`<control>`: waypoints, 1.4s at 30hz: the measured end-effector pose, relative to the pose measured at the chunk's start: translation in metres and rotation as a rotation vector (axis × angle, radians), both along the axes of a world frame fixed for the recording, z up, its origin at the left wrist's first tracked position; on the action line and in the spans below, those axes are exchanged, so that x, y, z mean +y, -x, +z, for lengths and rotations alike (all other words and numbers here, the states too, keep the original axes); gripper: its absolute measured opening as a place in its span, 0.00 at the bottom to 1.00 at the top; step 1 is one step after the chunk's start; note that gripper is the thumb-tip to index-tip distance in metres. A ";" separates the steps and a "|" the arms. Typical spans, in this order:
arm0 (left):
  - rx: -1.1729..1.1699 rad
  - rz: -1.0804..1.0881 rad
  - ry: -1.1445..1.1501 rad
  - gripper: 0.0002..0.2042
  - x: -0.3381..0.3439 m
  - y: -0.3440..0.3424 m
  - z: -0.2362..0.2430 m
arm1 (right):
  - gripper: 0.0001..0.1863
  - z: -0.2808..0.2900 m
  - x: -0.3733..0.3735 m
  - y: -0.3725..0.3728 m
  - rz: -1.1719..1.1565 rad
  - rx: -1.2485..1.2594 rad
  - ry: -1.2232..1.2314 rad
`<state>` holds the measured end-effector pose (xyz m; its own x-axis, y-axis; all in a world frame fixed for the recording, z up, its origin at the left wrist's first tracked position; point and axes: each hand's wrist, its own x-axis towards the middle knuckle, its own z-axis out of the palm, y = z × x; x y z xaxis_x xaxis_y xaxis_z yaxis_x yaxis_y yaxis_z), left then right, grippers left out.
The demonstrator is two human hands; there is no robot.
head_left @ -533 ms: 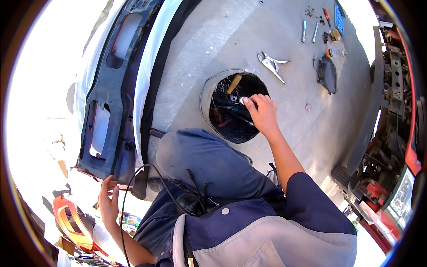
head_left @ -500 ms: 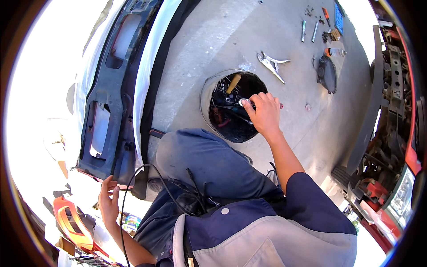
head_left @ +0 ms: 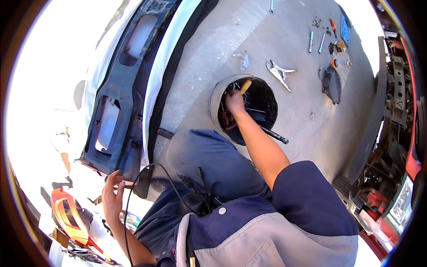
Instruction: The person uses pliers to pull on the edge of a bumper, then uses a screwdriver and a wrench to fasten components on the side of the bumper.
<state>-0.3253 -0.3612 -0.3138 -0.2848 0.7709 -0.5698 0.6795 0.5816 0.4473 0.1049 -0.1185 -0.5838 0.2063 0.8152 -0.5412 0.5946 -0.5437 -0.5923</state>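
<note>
My right hand (head_left: 234,101) reaches down inside a round dark bucket (head_left: 214,107) of jumbled tools. Its fingers are hidden among the tools, so I cannot tell what they touch or hold. Next to the hand, a yellow handle (head_left: 246,85) leans up against the far wall. A black-handled tool (head_left: 275,135) juts over the bucket's near right rim. On the left, my left hand (head_left: 113,196) is open, fingers loosely apart, just by the lower corner of a large dark panel (head_left: 119,147) with rectangular cut-outs. It holds nothing.
Locking pliers (head_left: 279,74), two sockets or tubes (head_left: 311,42) and a black part (head_left: 331,84) lie on the concrete. A vehicle front with a headlight (head_left: 402,204) stands at the right. A black cable (head_left: 155,164) loops by my knee; an orange part (head_left: 66,218) lies lower left.
My right hand has gone from over the bucket's right rim, where it held a shiny round-ended tool, down and left into the bucket. A black handle now sticks out. My left hand stays by the panel.
</note>
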 end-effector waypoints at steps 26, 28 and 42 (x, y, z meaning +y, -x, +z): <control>-0.080 0.181 -0.072 0.18 -0.046 0.010 0.026 | 0.19 -0.118 0.012 -0.047 0.475 -0.026 0.125; -0.083 0.183 -0.073 0.18 -0.046 0.010 0.026 | 0.19 -0.108 0.020 -0.049 0.534 -0.043 0.191; -0.030 0.121 -0.172 0.17 -0.024 0.001 0.032 | 0.15 -0.026 0.007 -0.044 0.315 -0.245 0.041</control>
<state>-0.3260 -0.3853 -0.2820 -0.3659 0.8188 -0.4424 0.5943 0.5714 0.5660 0.1484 -0.1119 -0.6100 0.0770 0.8379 -0.5403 0.8567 -0.3328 -0.3940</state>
